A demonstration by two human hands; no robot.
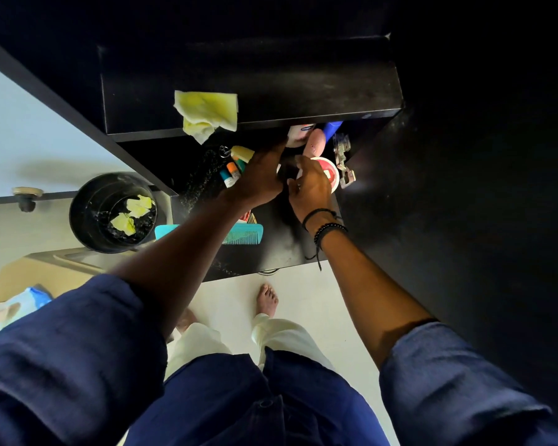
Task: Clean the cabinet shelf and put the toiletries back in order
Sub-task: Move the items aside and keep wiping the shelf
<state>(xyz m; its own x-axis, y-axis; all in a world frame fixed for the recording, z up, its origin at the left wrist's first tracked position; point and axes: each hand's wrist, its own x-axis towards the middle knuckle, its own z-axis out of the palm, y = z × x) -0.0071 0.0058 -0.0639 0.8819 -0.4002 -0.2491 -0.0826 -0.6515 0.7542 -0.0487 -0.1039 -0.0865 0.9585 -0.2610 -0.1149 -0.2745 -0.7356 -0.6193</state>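
Toiletries crowd the lower shelf of a black cabinet, and both hands are in among them. The right hand curls over a round tub with a red and white lid, near the shelf's right edge by the hinge; its fingers are bent around the rim and seem to be clamped on it, though the far side of the grip is hidden. The left hand reaches deeper, fingers together and stretched toward a white jar tucked under the front edge of the upper shelf; I cannot tell whether it has hold of anything.

The tub looks like rigid plastic, light, with a smooth lid that could slip, so I judge the side wall below the lid the safest place to take it. The jar likely handles the same. A pink bottle and a blue bottle stand behind, tall and easy to knock over; better taken around the body. Small sticks lie loose toward the back left and will roll. A teal comb lies flat near the front edge, stiff and thin, best pinched by its spine.

A yellow cloth hangs limp over the upper shelf's front edge. A black bin stands on the floor to the left.
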